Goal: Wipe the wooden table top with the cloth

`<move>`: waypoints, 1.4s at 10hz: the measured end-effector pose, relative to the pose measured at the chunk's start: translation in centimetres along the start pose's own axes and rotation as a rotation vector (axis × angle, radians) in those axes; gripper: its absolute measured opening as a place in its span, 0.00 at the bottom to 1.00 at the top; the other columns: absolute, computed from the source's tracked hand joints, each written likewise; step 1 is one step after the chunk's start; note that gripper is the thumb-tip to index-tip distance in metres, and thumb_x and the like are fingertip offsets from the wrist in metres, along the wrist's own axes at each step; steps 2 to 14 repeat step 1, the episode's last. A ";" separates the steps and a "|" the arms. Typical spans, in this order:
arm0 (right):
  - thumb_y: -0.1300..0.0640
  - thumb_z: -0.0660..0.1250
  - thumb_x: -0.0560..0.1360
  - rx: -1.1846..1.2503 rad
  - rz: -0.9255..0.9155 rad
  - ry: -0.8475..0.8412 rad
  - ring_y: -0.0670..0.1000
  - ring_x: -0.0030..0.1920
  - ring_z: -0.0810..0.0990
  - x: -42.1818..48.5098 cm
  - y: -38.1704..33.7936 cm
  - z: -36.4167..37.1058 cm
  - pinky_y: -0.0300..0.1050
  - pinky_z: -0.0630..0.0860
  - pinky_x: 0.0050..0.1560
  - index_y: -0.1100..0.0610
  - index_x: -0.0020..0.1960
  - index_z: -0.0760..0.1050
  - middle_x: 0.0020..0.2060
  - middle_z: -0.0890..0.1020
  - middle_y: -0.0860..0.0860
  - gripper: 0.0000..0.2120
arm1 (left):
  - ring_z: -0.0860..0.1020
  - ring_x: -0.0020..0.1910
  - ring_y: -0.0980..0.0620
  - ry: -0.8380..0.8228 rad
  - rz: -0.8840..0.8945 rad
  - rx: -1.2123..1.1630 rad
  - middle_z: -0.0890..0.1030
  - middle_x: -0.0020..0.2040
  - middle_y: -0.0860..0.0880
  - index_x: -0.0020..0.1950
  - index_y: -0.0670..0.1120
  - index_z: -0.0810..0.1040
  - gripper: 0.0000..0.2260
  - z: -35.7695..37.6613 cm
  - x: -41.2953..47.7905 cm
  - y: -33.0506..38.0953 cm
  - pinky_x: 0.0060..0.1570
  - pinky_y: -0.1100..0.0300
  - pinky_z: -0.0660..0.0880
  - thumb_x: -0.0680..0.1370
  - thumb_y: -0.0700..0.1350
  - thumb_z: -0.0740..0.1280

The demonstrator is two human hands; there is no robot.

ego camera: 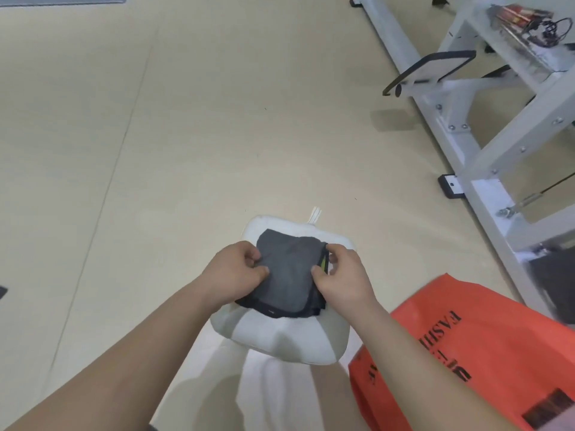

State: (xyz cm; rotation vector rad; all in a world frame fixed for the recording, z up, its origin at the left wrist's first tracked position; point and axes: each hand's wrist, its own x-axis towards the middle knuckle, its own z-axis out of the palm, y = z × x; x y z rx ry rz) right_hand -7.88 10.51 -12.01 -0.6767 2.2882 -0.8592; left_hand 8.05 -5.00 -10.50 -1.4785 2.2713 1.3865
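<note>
Looking down on a folded cloth (pixel 289 275): dark grey, roughly square, with a darker stitched border along the near edge and a sliver of yellow-green label (pixel 324 264) at the right side. Rests flat on a white cushion (pixel 280 337). Pinches its left edge between thumb and curled fingers of the left hand (pixel 236 275), nips the right edge by the label with the curled right hand (pixel 340 276). Just right of the cushion, an orange bag (pixel 482 353); beyond, a grey metal frame (pixel 485 144).

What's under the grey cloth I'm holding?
A white cushion shows below the grey cloth, which the left hand and right hand pinch at its sides. The cushion's middle is covered, and whether the cloth touches it cannot be told.
</note>
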 end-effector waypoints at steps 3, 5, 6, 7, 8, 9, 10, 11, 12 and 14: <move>0.46 0.65 0.77 -0.174 -0.075 0.037 0.49 0.56 0.76 0.0 -1.2 -0.6 0.49 0.76 0.51 0.47 0.62 0.75 0.53 0.73 0.44 0.15 | 0.78 0.43 0.56 0.086 0.183 0.089 0.80 0.46 0.55 0.49 0.55 0.76 0.06 0.9 0.2 1.1 0.43 0.60 0.74 0.75 0.49 0.71; 0.46 0.65 0.77 -0.174 -0.075 0.037 0.49 0.56 0.76 0.0 -1.2 -0.6 0.49 0.76 0.51 0.47 0.62 0.75 0.53 0.73 0.44 0.15 | 0.78 0.43 0.56 0.086 0.183 0.089 0.80 0.46 0.55 0.49 0.55 0.76 0.06 0.9 0.2 1.1 0.43 0.60 0.74 0.75 0.49 0.71; 0.46 0.65 0.77 -0.174 -0.075 0.037 0.49 0.56 0.76 0.0 -1.2 -0.6 0.49 0.76 0.51 0.47 0.62 0.75 0.53 0.73 0.44 0.15 | 0.78 0.43 0.56 0.086 0.183 0.089 0.80 0.46 0.55 0.49 0.55 0.76 0.06 0.9 0.2 1.1 0.43 0.60 0.74 0.75 0.49 0.71; 0.46 0.65 0.77 -0.174 -0.075 0.037 0.49 0.56 0.76 0.0 -1.2 -0.6 0.49 0.76 0.51 0.47 0.62 0.75 0.53 0.73 0.44 0.15 | 0.78 0.43 0.56 0.086 0.183 0.089 0.80 0.46 0.55 0.49 0.55 0.76 0.06 0.9 0.2 1.1 0.43 0.60 0.74 0.75 0.49 0.71; 0.46 0.65 0.77 -0.174 -0.075 0.037 0.49 0.56 0.76 0.0 -1.2 -0.6 0.49 0.76 0.51 0.47 0.62 0.75 0.53 0.73 0.44 0.15 | 0.78 0.43 0.56 0.086 0.183 0.089 0.80 0.46 0.55 0.49 0.55 0.76 0.06 0.9 0.2 1.1 0.43 0.60 0.74 0.75 0.49 0.71; 0.46 0.65 0.77 -0.174 -0.075 0.037 0.49 0.56 0.76 0.0 -1.2 -0.6 0.49 0.76 0.51 0.47 0.62 0.75 0.53 0.73 0.44 0.15 | 0.78 0.43 0.56 0.086 0.183 0.089 0.80 0.46 0.55 0.49 0.55 0.76 0.06 0.9 0.2 1.1 0.43 0.60 0.74 0.75 0.49 0.71; 0.46 0.65 0.77 -0.174 -0.075 0.037 0.49 0.56 0.76 0.0 -1.2 -0.6 0.49 0.76 0.51 0.47 0.62 0.75 0.53 0.73 0.44 0.15 | 0.78 0.43 0.56 0.086 0.183 0.089 0.80 0.46 0.55 0.49 0.55 0.76 0.06 0.9 0.2 1.1 0.43 0.60 0.74 0.75 0.49 0.71; 0.46 0.65 0.77 -0.174 -0.075 0.037 0.49 0.56 0.76 0.0 -1.2 -0.6 0.49 0.76 0.51 0.47 0.62 0.75 0.53 0.73 0.44 0.15 | 0.78 0.43 0.56 0.086 0.183 0.089 0.80 0.46 0.55 0.49 0.55 0.76 0.06 0.9 0.2 1.1 0.43 0.60 0.74 0.75 0.49 0.71; 0.46 0.65 0.77 -0.174 -0.075 0.037 0.49 0.56 0.76 0.0 -1.2 -0.6 0.49 0.76 0.51 0.47 0.62 0.75 0.53 0.73 0.44 0.15 | 0.78 0.43 0.56 0.086 0.183 0.089 0.80 0.46 0.55 0.49 0.55 0.76 0.06 0.9 0.2 1.1 0.43 0.60 0.74 0.75 0.49 0.71; 0.46 0.65 0.77 -0.174 -0.075 0.037 0.49 0.56 0.76 0.0 -1.2 -0.6 0.49 0.76 0.51 0.47 0.62 0.75 0.53 0.73 0.44 0.15 | 0.78 0.43 0.56 0.086 0.183 0.089 0.80 0.46 0.55 0.49 0.55 0.76 0.06 0.9 0.2 1.1 0.43 0.60 0.74 0.75 0.49 0.71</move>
